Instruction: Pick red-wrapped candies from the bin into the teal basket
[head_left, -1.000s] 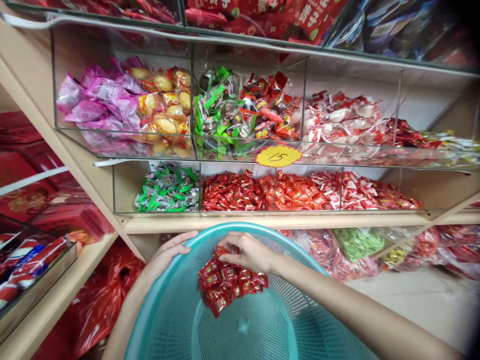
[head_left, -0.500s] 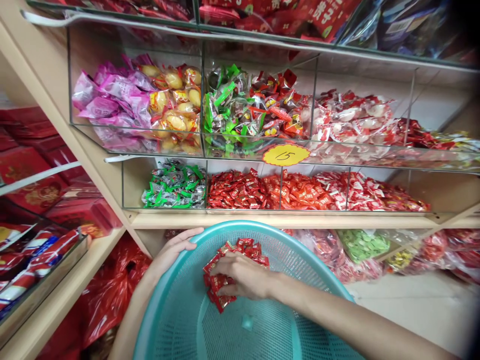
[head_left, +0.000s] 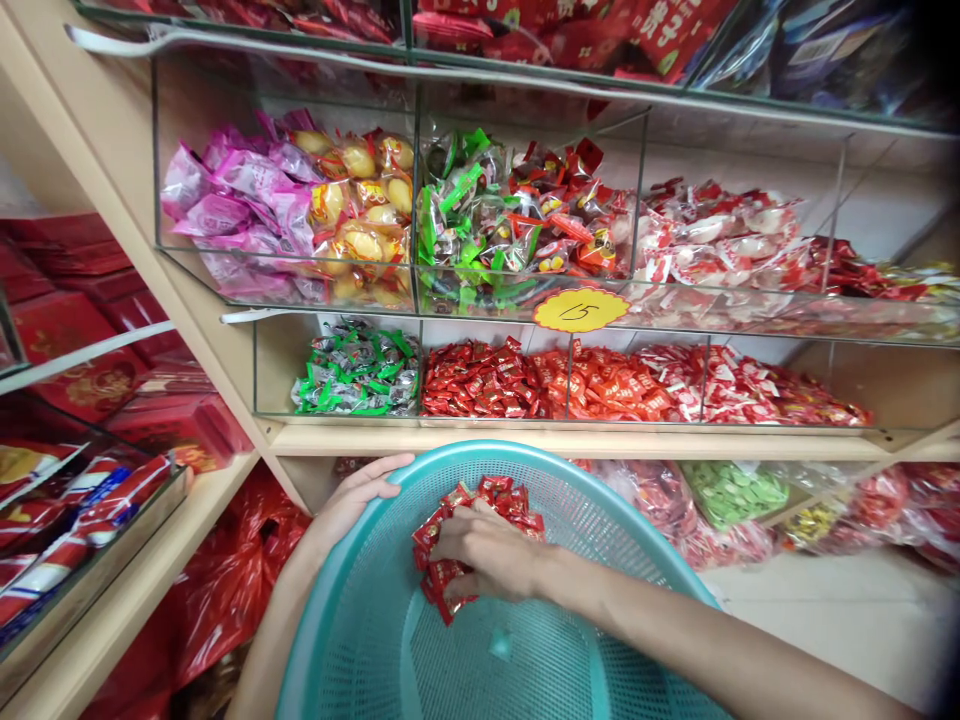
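Note:
A teal mesh plastic basket fills the lower middle of the head view. My left hand grips its rim at the upper left, with fingers hooked over the edge. Inside, against the far wall of the basket, lies a small heap of red wrapped candies. My right hand reaches in from the right, its fingers curled over some of these candies. Its palm side is hidden, so how many it holds does not show.
Just beyond the basket runs a wooden shelf edge. Clear bins above hold green candies, red candies and purple packets. A yellow price tag reads 15. Red plastic bags hang low at left.
The whole scene has shifted slightly to the right in view. My right hand stays over the red candies and my left hand on the basket rim.

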